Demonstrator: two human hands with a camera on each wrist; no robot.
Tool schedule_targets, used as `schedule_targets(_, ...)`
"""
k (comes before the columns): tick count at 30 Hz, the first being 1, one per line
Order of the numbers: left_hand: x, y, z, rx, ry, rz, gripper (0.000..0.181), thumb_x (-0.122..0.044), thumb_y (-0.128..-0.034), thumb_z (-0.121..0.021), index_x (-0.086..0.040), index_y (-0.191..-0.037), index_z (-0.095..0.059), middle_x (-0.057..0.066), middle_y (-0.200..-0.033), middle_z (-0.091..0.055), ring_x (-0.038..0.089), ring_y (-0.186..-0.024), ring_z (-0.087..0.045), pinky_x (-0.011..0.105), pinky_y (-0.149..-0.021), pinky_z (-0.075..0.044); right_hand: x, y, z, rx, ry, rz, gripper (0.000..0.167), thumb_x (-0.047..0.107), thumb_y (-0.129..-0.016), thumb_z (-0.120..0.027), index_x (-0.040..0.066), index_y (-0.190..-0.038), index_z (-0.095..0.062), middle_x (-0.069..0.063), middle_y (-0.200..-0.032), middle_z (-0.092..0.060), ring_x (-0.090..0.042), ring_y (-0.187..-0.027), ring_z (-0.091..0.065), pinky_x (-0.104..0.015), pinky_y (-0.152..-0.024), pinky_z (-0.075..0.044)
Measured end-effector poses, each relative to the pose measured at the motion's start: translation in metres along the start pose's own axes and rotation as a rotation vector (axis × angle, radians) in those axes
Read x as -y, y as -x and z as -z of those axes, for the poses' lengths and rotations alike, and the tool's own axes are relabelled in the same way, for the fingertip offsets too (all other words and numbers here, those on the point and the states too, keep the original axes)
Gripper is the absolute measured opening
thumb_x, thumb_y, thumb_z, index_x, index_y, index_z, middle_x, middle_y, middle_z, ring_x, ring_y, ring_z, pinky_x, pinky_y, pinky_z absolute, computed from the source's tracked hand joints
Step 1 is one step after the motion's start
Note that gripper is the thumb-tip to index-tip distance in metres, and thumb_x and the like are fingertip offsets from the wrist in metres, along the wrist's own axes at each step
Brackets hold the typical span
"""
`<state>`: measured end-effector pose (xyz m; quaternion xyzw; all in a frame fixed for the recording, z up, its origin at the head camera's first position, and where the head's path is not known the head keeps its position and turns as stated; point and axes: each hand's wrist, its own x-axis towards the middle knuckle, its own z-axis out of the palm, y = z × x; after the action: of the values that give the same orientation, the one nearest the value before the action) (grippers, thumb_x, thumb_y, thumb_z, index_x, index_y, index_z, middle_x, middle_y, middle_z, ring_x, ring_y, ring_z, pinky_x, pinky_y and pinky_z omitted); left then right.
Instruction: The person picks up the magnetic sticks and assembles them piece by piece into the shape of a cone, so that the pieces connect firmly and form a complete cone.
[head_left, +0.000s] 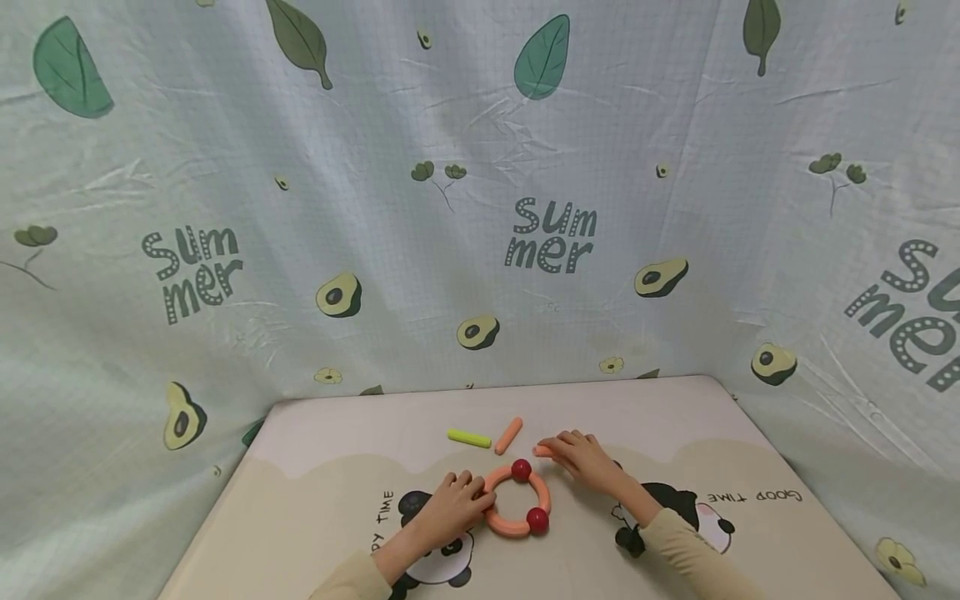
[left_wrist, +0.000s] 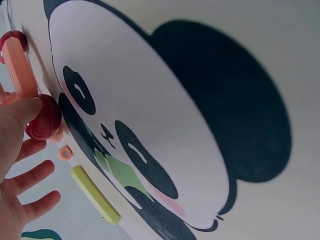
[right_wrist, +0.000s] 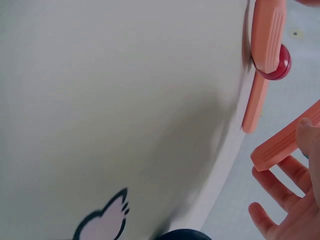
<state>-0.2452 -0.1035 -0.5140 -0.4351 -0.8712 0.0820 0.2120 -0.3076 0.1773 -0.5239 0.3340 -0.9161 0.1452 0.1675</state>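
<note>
A ring (head_left: pixel 507 527) of curved orange rods and red balls lies flat on the mat. My left hand (head_left: pixel 452 510) holds its left side, with the thumb against a red ball (left_wrist: pixel 46 120) in the left wrist view; the other fingers are spread past it. Two more red balls, an upper one (head_left: pixel 521 470) and a lower one (head_left: pixel 537 521), show on the ring's right part. Up and right of the ring, my right hand (head_left: pixel 585 461) pinches an orange rod (right_wrist: pixel 282 145) between thumb and fingers, apart from the ring.
Behind the ring lie a loose orange rod (head_left: pixel 508 436) and a yellow-green rod (head_left: pixel 469 437). The table is covered by a mat (head_left: pixel 337 450) printed with pandas. A printed curtain (head_left: pixel 405 250) hangs behind the far edge and at both sides.
</note>
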Motion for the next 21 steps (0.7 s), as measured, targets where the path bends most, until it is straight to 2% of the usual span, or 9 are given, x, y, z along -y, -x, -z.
schedule_targets(5, -0.001, 0.000, -0.001, -0.003, 0.001, -0.004, 0.021, -0.033, -0.0830, -0.059, -0.026, -0.102, -0.053, -0.006, -0.090, -0.048, 0.011, -0.078, -0.041, 0.025, -0.066, -0.034, 0.000, -0.002, -0.001, 0.022, -0.082, -0.037, 0.029, 0.020, -0.088, -0.053, 0.023, -0.118, -0.051, 0.000, -0.101, -0.058, -0.019, -0.091, -0.054, -0.039, -0.073, -0.040)
schedule_targets(9, -0.001, 0.000, -0.001, 0.001, 0.004, 0.000, 0.022, -0.032, -0.0831, -0.059, -0.025, -0.103, -0.053, -0.005, -0.091, -0.049, 0.012, -0.078, -0.042, 0.025, -0.066, -0.035, 0.002, -0.005, 0.001, 0.044, -0.227, -0.077, 0.031, 0.021, -0.091, -0.049, 0.016, -0.122, -0.048, -0.002, -0.106, -0.059, -0.020, -0.094, -0.055, -0.041, -0.077, -0.043)
schedule_targets(13, -0.001, -0.002, -0.001, -0.002, -0.007, 0.000, 0.023, -0.031, -0.0830, -0.060, -0.025, -0.104, -0.053, -0.005, -0.092, -0.050, 0.012, -0.079, -0.043, 0.026, -0.066, -0.037, 0.004, -0.010, 0.003, 0.025, -0.365, -0.063, 0.032, 0.020, -0.091, -0.048, 0.012, -0.123, -0.047, -0.003, -0.104, -0.060, -0.017, -0.089, -0.057, -0.034, -0.076, -0.046)
schedule_targets(17, -0.003, -0.004, 0.000, -0.008, -0.020, -0.004, 0.023, -0.030, -0.0828, -0.060, -0.025, -0.104, -0.053, -0.005, -0.092, -0.051, 0.012, -0.080, -0.044, 0.026, -0.066, -0.037, 0.004, -0.013, 0.004, 0.011, -0.438, -0.045, 0.030, 0.019, -0.091, -0.048, 0.013, -0.120, -0.046, -0.006, -0.103, -0.062, -0.018, -0.089, -0.059, -0.030, -0.074, -0.048)
schedule_targets(21, -0.005, -0.007, 0.000, -0.019, -0.031, -0.010, 0.024, -0.030, -0.0823, -0.060, -0.025, -0.106, -0.055, -0.005, -0.092, -0.050, 0.012, -0.080, -0.043, 0.026, -0.065, -0.035, 0.005, -0.014, 0.005, 0.015, -0.496, -0.074, 0.030, 0.018, -0.090, -0.049, 0.014, -0.119, -0.042, -0.010, -0.101, -0.062, -0.022, -0.089, -0.060, -0.031, -0.073, -0.048)
